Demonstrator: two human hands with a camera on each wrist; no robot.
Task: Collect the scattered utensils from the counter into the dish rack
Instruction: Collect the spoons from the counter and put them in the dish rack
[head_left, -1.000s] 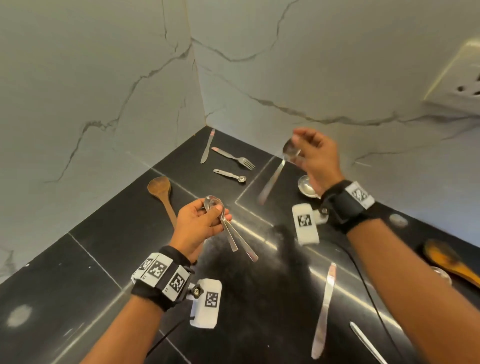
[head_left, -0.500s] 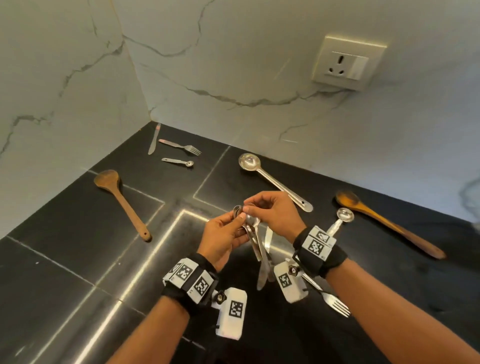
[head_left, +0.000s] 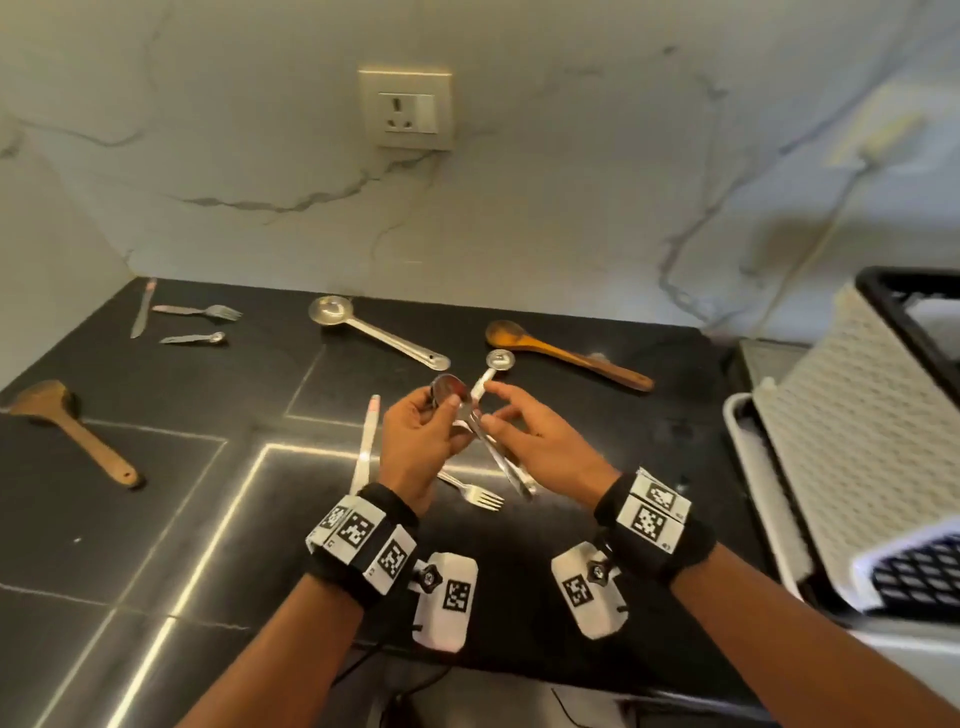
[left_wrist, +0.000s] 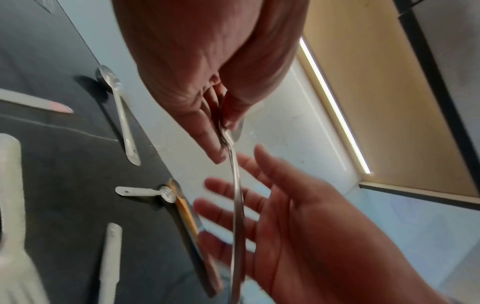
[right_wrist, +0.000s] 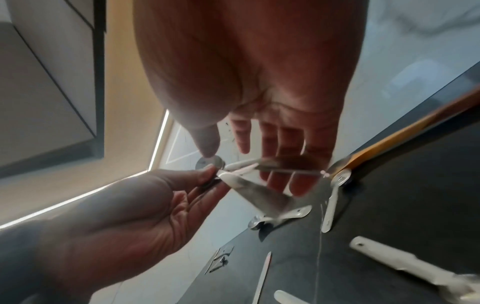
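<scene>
My left hand (head_left: 423, 439) pinches a bunch of steel spoons (head_left: 493, 452) by their necks, bowls up and handles slanting down to the right, above the black counter (head_left: 156, 519). In the left wrist view the spoons (left_wrist: 237, 205) hang across the palm of my right hand (left_wrist: 298, 205). My right hand (head_left: 530, 434) is beside the handles with straight, spread fingers and holds nothing. The white dish rack (head_left: 852, 441) with a black rim stands at the right edge.
On the counter lie a knife (head_left: 366, 447), a fork (head_left: 472, 491), a small measuring spoon (head_left: 493, 366), a steel ladle (head_left: 379, 335) and two wooden spoons (head_left: 566, 356) (head_left: 67, 426). Another knife (head_left: 143, 314), fork (head_left: 200, 310) and measuring spoon (head_left: 195, 338) lie at the far left corner.
My right hand brought a spoon over to the bunch in my left hand, let go and opened. The view swung right, bringing the dish rack into sight.
</scene>
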